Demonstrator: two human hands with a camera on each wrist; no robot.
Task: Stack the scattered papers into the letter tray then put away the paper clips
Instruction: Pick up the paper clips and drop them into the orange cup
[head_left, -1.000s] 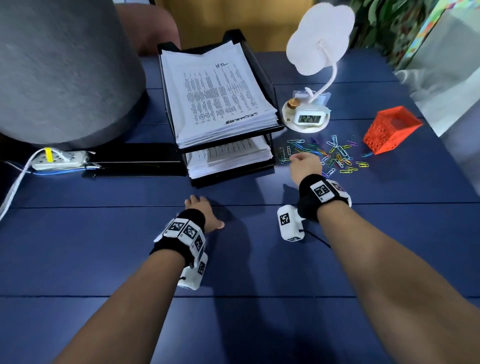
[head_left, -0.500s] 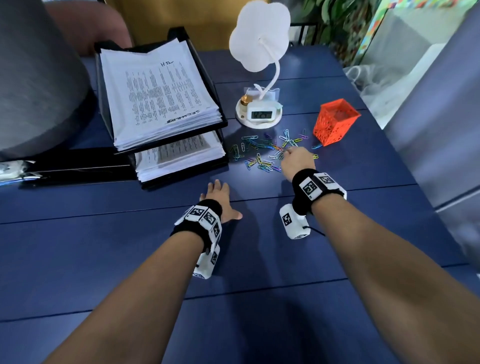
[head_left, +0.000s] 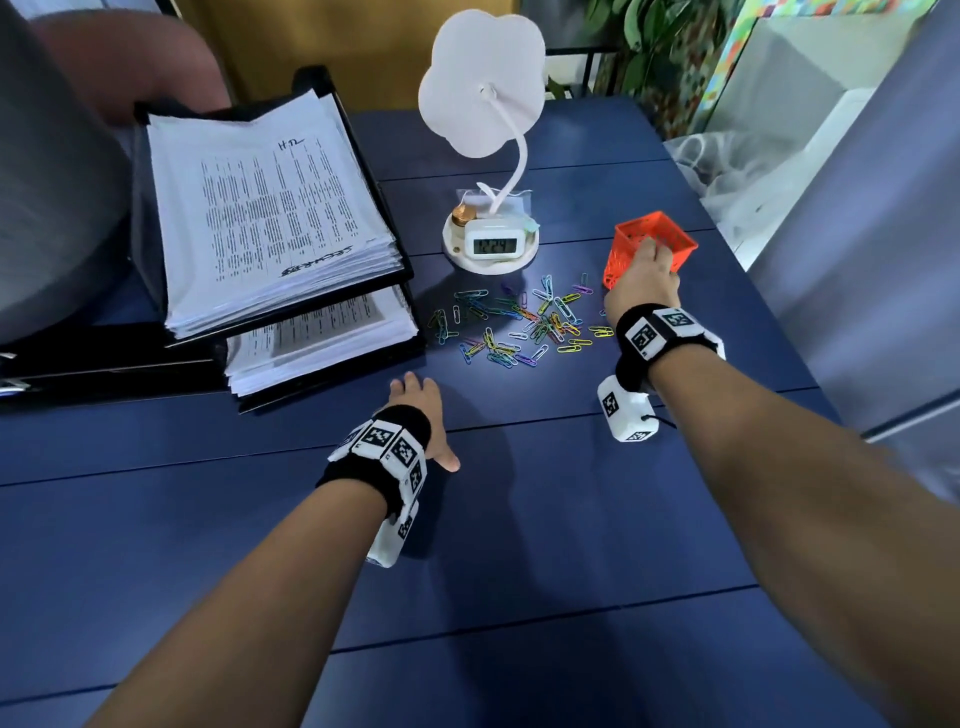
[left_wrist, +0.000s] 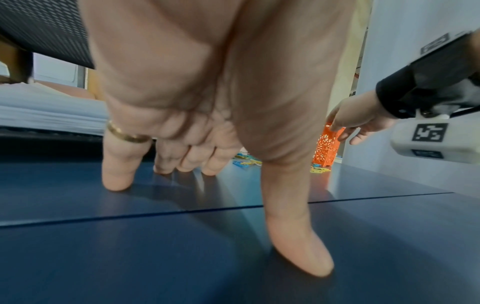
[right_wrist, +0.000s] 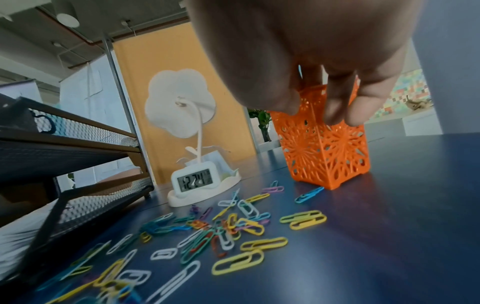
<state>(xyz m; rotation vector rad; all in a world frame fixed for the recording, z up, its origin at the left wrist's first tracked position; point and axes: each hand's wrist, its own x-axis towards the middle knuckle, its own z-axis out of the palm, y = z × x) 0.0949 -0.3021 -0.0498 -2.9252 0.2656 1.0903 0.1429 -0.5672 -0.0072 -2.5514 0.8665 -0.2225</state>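
Printed papers (head_left: 270, 208) lie stacked in the black two-tier letter tray (head_left: 360, 156), with more sheets (head_left: 322, 338) in the lower tier. Coloured paper clips (head_left: 519, 322) (right_wrist: 228, 226) are scattered on the blue table (head_left: 519, 545) between the tray and an orange lattice holder (head_left: 670, 239) (right_wrist: 327, 154). My right hand (head_left: 652, 249) (right_wrist: 319, 111) hovers over the holder's near rim, fingers bunched downward, a blue sliver of clip showing between thumb and fingers. My left hand (head_left: 415, 395) (left_wrist: 246, 216) rests on the table on its spread fingertips, holding nothing.
A white flower-shaped lamp with a clock base (head_left: 491, 244) stands just behind the clips. A big grey rounded object (head_left: 52, 182) fills the far left. The table's right edge (head_left: 769, 291) lies close beyond the holder, with a white plastic bag (head_left: 727, 171) past it.
My right hand has lifted off the clip pile and moved right and away to the orange holder. The left hand has stayed put on the table.
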